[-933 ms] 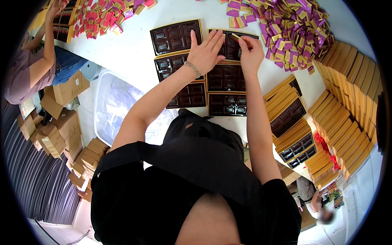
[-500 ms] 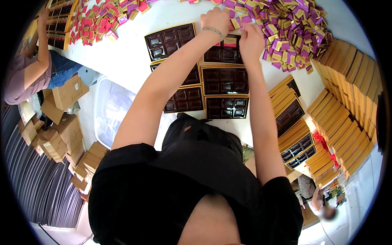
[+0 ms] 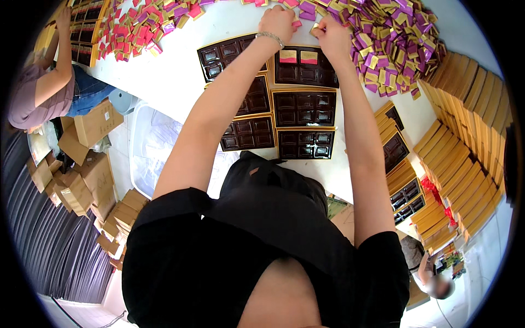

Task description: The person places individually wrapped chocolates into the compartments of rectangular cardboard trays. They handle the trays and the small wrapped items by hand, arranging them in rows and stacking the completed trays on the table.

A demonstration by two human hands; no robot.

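Note:
My left hand (image 3: 276,23) is closed on a small pink-and-gold wrapped square (image 3: 297,23), beyond the far row of boxes. To its right, my right hand (image 3: 333,37) pinches another small wrapped square (image 3: 315,30), its gold side showing. Just below the hands lies a gold-edged box with a dark brown compartmented tray (image 3: 307,74). Two pink-and-gold squares (image 3: 298,57) lie side by side in its far compartments. More such boxes fill the rows nearer me, among them a middle box (image 3: 304,108) and a near box (image 3: 305,144). My left forearm covers part of the left-hand boxes.
Purple-and-gold squares (image 3: 391,49) are heaped at the far right, pink-and-gold ones (image 3: 134,33) at the far left. Stacks of gold-edged boxes (image 3: 459,153) stand on the right. A clear plastic bin (image 3: 156,145) and cardboard boxes (image 3: 87,180) are at left, near another person (image 3: 46,90).
My left hand has moved slightly left and my right hand has drawn back a little, opening a gap between them. Both pink-and-gold squares in the far box now show fully.

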